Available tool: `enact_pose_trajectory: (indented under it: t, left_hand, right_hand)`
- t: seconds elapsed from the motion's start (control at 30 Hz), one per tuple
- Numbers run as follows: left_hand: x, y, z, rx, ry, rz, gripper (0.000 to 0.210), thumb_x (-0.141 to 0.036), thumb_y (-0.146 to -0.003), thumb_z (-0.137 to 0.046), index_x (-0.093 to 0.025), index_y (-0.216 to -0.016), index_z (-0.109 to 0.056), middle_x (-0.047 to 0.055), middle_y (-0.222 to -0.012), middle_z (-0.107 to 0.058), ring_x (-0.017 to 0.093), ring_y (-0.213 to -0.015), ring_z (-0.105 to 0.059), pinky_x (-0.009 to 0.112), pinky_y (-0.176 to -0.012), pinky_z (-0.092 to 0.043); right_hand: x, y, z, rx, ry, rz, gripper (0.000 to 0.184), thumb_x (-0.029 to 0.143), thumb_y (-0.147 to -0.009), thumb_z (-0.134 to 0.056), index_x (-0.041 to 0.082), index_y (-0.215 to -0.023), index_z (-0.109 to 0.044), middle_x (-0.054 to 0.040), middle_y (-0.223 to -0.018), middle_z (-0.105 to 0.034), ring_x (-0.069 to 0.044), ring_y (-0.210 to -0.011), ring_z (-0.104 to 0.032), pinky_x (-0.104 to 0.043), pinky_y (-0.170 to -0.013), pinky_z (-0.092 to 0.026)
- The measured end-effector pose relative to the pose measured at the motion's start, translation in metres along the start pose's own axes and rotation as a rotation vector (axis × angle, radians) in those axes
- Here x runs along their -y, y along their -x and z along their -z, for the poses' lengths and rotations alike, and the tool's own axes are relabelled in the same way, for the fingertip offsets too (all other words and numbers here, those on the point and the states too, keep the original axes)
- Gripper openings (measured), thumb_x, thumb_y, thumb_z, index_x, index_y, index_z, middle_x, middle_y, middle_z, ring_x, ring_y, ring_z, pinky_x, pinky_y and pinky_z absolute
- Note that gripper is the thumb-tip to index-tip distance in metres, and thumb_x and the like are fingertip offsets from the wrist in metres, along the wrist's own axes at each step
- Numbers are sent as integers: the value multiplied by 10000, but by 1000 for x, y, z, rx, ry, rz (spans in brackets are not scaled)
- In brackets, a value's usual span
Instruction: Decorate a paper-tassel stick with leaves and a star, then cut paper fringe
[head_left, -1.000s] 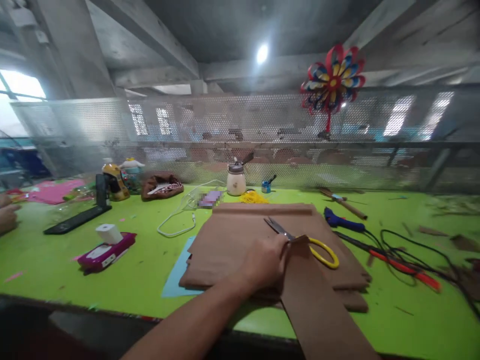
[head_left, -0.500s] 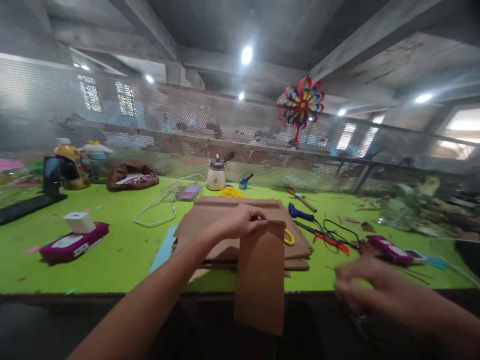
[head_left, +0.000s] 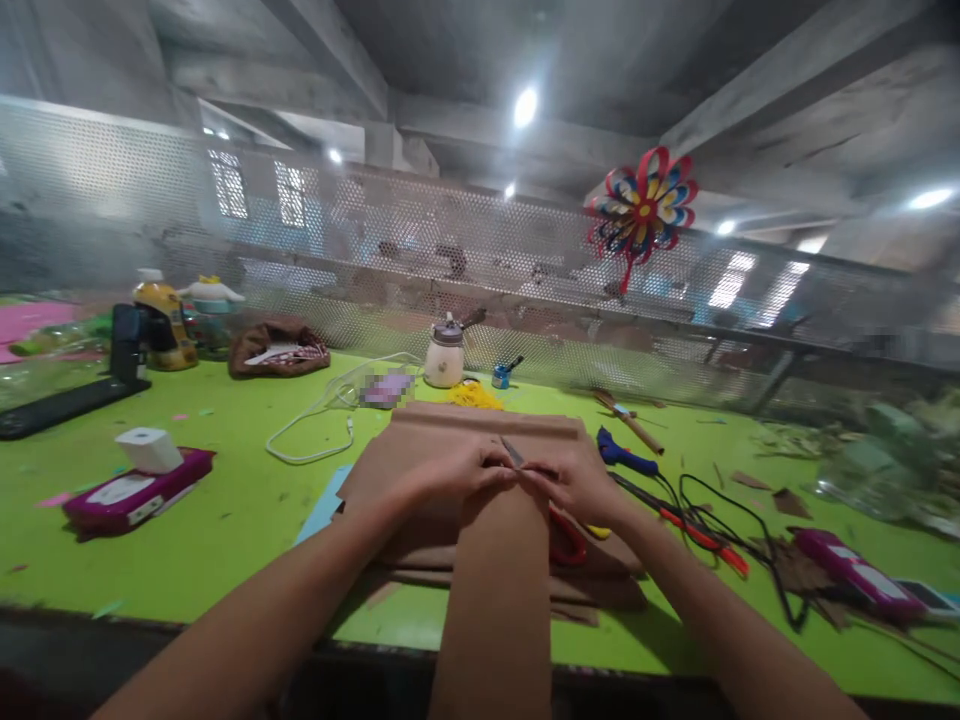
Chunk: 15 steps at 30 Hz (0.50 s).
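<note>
A long strip of brown paper (head_left: 495,600) runs from my hands toward me and over the table's front edge. My left hand (head_left: 469,470) pinches its top edge between thumb and fingers. Close beside it, my right hand (head_left: 574,480) pinches the same edge near the right corner. Under my right hand shows the red handle (head_left: 570,540) of what look like scissors; a pointed metal blade (head_left: 512,450) sticks out beyond my fingertips. Whether the right hand touches them I cannot tell. Beneath lies a stack of brown paper (head_left: 420,440). A yellow handle (head_left: 598,532) peeks out at its right.
Right of the stack lie a blue glue gun (head_left: 626,455), a red-and-black tool (head_left: 705,540) with black cable, and a purple pack (head_left: 859,575). Another purple pack (head_left: 139,490) with a white charger is at left. A jar (head_left: 445,358) stands behind, before a mesh screen.
My right hand has come in from the lower right and taken the paper's top edge beside my left. The red handle and blade now show. The view has shifted slightly.
</note>
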<state>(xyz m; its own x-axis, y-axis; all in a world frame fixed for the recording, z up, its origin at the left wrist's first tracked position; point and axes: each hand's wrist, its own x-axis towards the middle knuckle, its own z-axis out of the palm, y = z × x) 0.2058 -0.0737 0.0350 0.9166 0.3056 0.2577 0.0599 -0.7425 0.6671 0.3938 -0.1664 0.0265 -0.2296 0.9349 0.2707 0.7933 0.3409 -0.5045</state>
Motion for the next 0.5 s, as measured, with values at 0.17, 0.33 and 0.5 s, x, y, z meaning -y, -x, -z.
enact_pose_trajectory:
  t: [0.17,0.33,0.5]
  left_hand:
    - [15,8,-2,-46,9,91,320,-373,-845,-452,-160,-927,-676,59,-827,-666,162,-714,-538,221,-635,-386]
    - [27,6,-5,8,40,180,343,-420,-836,-452,-145,-795,-653,18,-597,-571,126,-550,-482,205,-529,-344]
    - [23,3,-10,73,217,276,354,-443,-858,-396,-145,-802,-579,-37,-471,-451,96,-404,-418,198,-423,-293]
  right_hand:
    - [-15,-7,-4,52,-56,-74,280,332,-863,-448,169,-871,-675,-15,-697,-636,-149,-625,-523,-247,-576,-363]
    - [-25,1,-18,4,-342,-221,283,404,-817,-515,172,-877,-666,-1,-670,-596,-126,-579,-482,-233,-534,-348]
    - [-20,5,-25,-75,-561,-246,273,428,-777,-567,181,-842,-663,-17,-749,-617,-148,-661,-522,-246,-592,-388]
